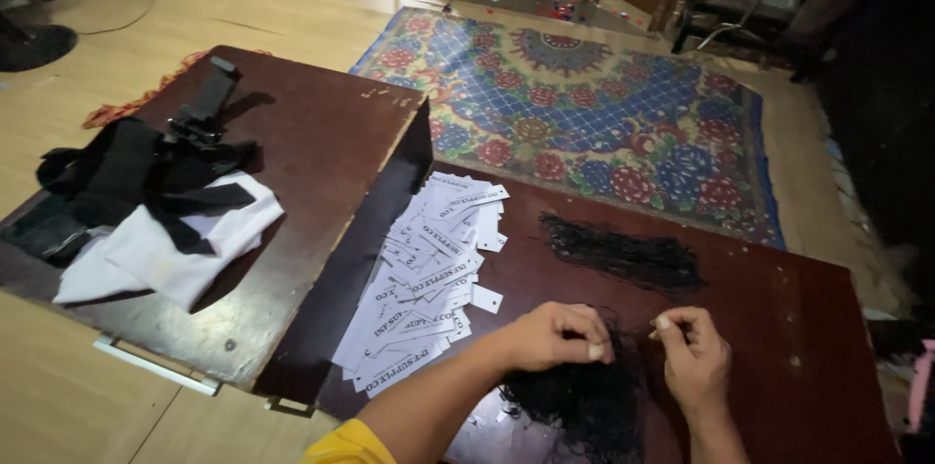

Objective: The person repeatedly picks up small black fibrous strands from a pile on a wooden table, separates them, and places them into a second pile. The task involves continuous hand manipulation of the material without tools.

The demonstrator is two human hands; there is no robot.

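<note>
My left hand [553,335] pinches thin black string from a tangled heap of black strings [584,406] on the dark wooden board [779,318] in front of me. My right hand [693,355] is a little to the right, fingertips pinched on the same thin string above the heap. To the left of my hands lies a spread pile of white paper tags [429,279] with dark print. A second, flatter bundle of black strings [623,255] lies farther back on the board.
A second dark board [321,133] at the left carries white cloth [166,250], black straps [146,177] and a black clamp-like device [206,99]. Beyond lies a patterned floral rug [584,104] on a wooden floor, with dark furniture at the back.
</note>
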